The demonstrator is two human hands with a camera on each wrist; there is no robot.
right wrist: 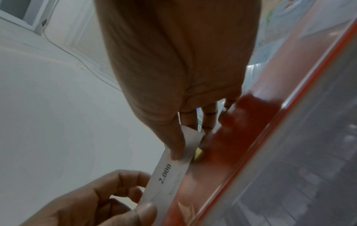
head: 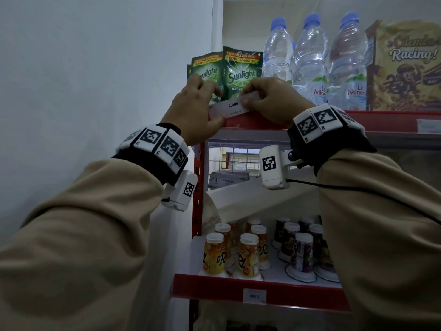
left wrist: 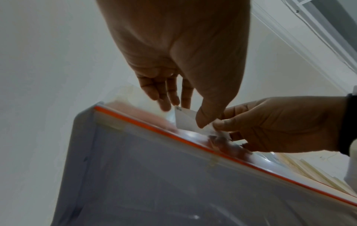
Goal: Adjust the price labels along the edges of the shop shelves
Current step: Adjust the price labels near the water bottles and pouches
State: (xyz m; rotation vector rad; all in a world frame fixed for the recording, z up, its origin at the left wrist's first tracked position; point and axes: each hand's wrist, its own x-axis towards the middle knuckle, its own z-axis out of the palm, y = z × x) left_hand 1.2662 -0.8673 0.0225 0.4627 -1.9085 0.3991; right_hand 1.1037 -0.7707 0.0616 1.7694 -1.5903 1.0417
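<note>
Plainly the left hand (head: 191, 108) pinches the left end of the price label (head: 229, 106), a thin white paper strip printed 2.000, while the right hand (head: 272, 101) pinches its right end, holding it slanted at the red front edge of the top shelf (head: 386, 120) below the glossy green soap sachets (head: 241, 72). Paper this flimsy could crease, tear or go on crooked if either hand pulls harder, and knuckles may topple the soft sachets or the clear ribbed water bottles (head: 310, 65).
</note>
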